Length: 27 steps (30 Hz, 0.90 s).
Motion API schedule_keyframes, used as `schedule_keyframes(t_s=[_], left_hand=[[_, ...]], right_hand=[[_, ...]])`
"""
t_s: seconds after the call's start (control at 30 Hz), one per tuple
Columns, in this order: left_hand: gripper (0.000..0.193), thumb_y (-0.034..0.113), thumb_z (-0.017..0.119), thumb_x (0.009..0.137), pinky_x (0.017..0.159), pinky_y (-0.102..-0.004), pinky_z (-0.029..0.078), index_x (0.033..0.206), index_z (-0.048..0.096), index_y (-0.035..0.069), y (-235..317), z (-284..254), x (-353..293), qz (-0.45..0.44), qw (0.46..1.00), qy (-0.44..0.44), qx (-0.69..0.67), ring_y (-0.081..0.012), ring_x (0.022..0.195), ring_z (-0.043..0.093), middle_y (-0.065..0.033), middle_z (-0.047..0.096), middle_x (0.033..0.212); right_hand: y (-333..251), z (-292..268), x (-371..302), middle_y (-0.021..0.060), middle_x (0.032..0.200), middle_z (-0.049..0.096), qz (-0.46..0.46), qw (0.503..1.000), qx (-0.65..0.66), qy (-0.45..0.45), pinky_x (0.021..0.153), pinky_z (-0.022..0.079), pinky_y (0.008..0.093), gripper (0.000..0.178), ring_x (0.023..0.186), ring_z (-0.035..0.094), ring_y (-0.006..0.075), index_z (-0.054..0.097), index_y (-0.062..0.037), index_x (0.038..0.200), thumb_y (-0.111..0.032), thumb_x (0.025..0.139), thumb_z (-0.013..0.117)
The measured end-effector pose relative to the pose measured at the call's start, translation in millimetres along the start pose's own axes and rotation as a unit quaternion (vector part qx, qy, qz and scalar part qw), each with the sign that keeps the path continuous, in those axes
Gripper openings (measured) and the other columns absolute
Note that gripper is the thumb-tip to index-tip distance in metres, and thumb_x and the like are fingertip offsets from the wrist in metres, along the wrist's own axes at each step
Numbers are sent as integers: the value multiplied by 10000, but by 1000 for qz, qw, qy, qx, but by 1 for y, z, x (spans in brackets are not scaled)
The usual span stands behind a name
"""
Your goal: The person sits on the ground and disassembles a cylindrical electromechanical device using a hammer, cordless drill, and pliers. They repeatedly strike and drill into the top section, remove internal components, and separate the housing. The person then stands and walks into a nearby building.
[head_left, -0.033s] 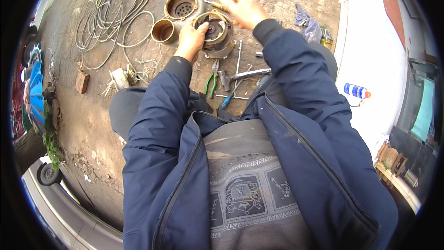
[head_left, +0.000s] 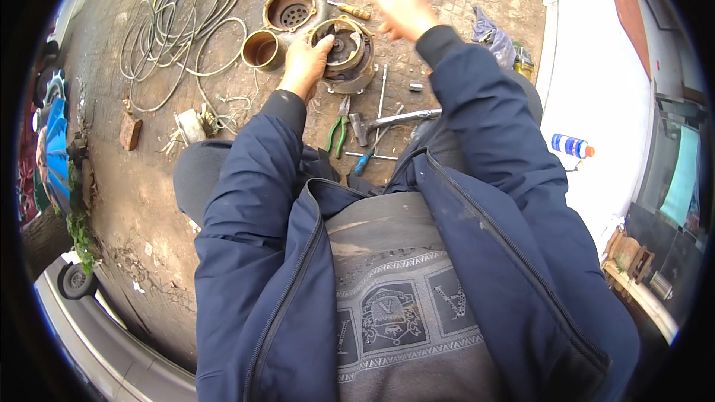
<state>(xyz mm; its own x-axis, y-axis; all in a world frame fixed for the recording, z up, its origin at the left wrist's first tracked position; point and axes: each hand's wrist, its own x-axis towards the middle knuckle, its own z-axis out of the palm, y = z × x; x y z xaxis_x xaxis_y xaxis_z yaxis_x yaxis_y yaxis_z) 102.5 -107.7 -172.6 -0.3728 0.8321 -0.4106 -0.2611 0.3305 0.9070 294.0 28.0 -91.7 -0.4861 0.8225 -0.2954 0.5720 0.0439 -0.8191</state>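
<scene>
My left hand [head_left: 305,63] grips the near-left rim of a round, rusty metal housing [head_left: 356,78], thumb over the edge of its open top. Inside the housing a dark round part with a central hub shows. To the right of it my right hand [head_left: 406,13] hangs in the air, fingers apart and nothing seen in them. Between this hand and a flanged metal casing with a perforated bottom [head_left: 319,9], a screwdriver with a yellowish handle [head_left: 353,11] lies on the ground. A brown metal cylinder [head_left: 261,50] stands left of the left hand.
Closer to me lie green-handled pliers [head_left: 339,132], a hammer [head_left: 359,130], a blue-handled screwdriver [head_left: 363,163] and a small socket [head_left: 415,87]. Coiled cable [head_left: 160,45] and a brick [head_left: 130,132] are at left, a grey rag [head_left: 491,33] and blue-white bottle [head_left: 572,146] at right.
My right hand has let go of the yellowish-handled screwdriver and moved slightly up and right, off it. My left hand keeps its hold on the housing.
</scene>
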Motion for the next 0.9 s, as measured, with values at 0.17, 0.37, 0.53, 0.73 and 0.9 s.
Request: schedule_keyframes(t_s=[0.17, 0.37, 0.53, 0.73, 0.9], left_hand=[[383, 178, 792, 998, 896, -328, 612, 1324, 712, -6, 6, -1, -11, 26, 1000, -14, 3, -160, 996, 747, -87, 783, 1180], [771, 453, 889, 854, 1037, -441, 557, 1335, 653, -102, 19, -2, -5, 158, 910, 111, 368, -389, 1168, 720, -283, 735, 1252], [814, 433, 852, 938, 1009, -399, 578, 1436, 544, -133, 100, -18, 0, 281, 908, 81, 299, -319, 1184, 710, -298, 665, 1373], [782, 482, 823, 961, 1050, -377, 556, 1488, 574, -39, 191, -85, -13, 335, 876, 106, 332, -316, 1216, 712, -243, 669, 1423], [801, 413, 813, 990, 866, -315, 617, 1527, 486, -83, 167, -98, -27, 197, 925, 90, 313, -246, 1095, 740, -227, 640, 1412]], right_hand=[[36, -106, 9, 265, 1360, 677, 19, 990, 140, 11, 738, 661, 363, 820, 960, 791, 288, 555, 9, 1527, -655, 1048, 597], [94, -184, -22, 272, 1302, 702, 31, 990, 68, 119, 698, 672, 375, 734, 943, 807, 310, 543, 26, 1468, -572, 1054, 644], [130, -198, -37, 277, 1339, 702, 130, 977, 66, 158, 694, 676, 363, 721, 980, 812, 305, 536, 27, 1500, -515, 1049, 684], [140, -193, -33, 232, 1323, 699, 112, 984, -10, 140, 687, 652, 307, 719, 908, 795, 229, 542, -1, 1538, -489, 1039, 716], [145, -216, -45, 204, 1199, 742, 75, 962, 97, 243, 688, 667, 331, 602, 892, 806, 258, 594, 64, 1407, -387, 1036, 740]])
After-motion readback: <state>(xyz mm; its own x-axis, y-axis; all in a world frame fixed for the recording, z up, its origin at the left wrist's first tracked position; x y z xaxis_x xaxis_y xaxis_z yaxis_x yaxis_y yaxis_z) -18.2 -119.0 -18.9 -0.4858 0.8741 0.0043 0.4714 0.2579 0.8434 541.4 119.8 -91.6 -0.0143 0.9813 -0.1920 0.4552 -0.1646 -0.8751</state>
